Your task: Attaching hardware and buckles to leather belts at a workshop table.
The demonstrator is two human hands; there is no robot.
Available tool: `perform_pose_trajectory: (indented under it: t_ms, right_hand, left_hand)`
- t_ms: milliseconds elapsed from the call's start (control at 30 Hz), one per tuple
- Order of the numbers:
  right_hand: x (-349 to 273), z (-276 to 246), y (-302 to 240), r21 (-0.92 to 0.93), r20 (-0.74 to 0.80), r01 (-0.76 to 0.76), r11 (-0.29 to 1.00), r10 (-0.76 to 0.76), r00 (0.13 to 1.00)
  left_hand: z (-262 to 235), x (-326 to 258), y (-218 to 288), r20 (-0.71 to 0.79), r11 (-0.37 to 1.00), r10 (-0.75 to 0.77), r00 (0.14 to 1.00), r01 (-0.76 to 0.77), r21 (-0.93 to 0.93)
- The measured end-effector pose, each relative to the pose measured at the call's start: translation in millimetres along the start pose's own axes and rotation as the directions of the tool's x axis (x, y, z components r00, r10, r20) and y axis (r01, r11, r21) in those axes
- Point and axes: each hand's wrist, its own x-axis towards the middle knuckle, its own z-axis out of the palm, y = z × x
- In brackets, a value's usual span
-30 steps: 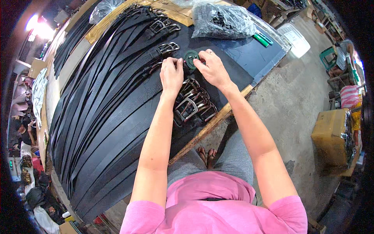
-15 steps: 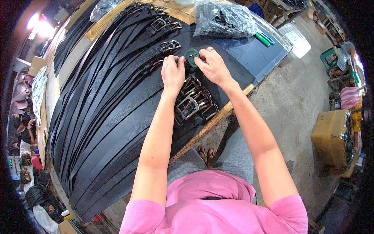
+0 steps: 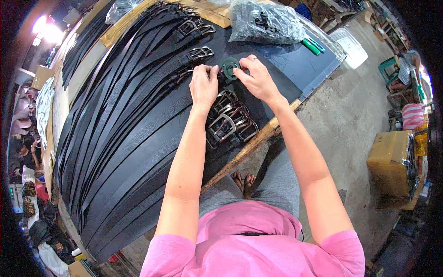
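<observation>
My left hand (image 3: 204,87) is closed in a pinch beside a belt buckle (image 3: 200,53); what it holds, if anything, is too small to make out. Just to its right is a round green dish-like piece (image 3: 229,68) with dark detail in the middle. Over that piece's right side, my right hand (image 3: 257,79) has its fingers curled and its thumb tip reaching across the rim. Whatever lies between those fingers is hidden. Black belts (image 3: 124,120) fan out leftward across the table, and a cluster of belt buckles (image 3: 229,121) lies just below my hands.
A clear plastic bag of dark pieces (image 3: 265,23) sits at the table's far side, near a green pen (image 3: 311,46). A wooden edge (image 3: 258,144) borders the table. On the floor stand a white plastic container (image 3: 349,47) and a cardboard box (image 3: 390,161). Another person sits far right.
My right hand has shifted slightly to the right, uncovering more of the green round piece. My left hand has moved very little and stays pinched.
</observation>
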Motion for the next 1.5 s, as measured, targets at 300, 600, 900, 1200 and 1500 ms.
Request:
perform_pose_trajectory:
  t_ms: [300, 600, 900, 1200, 1500]
  right_hand:
    - [0.8, 1.9, 2.9, -0.032, -0.008, 0.067, 0.997, -0.068, 0.998]
    - [6.1, -0.9, 0.8, -0.059, 0.033, 0.035, 0.998, -0.033, 0.999]
    - [-17.3, -1.0, 14.1, 0.175, -0.111, -0.062, 0.983, 0.082, 0.99]
    - [-24.9, 6.3, 27.4, 0.463, -0.156, -0.126, 0.878, 0.22, 0.963]
    - [-22.0, 12.0, 38.2, 0.621, -0.163, -0.111, 0.776, 0.266, 0.95]
  left_hand:
    - [-0.3, -0.4, -2.1, 0.007, 1.0, 0.015, 1.0, -0.015, 0.0]
    - [-1.6, -0.2, 2.2, 0.026, 1.0, 0.0, 1.0, 0.0, -0.003]
    - [-16.6, 0.9, -8.3, 0.179, 0.933, -0.109, 0.978, 0.162, -0.32]
    - [-38.0, 6.5, -3.7, 0.336, 0.892, 0.078, 0.938, 0.085, -0.443]
    - [-27.3, -5.7, 32.6, 0.222, 0.951, 0.25, 0.942, -0.282, 0.126]
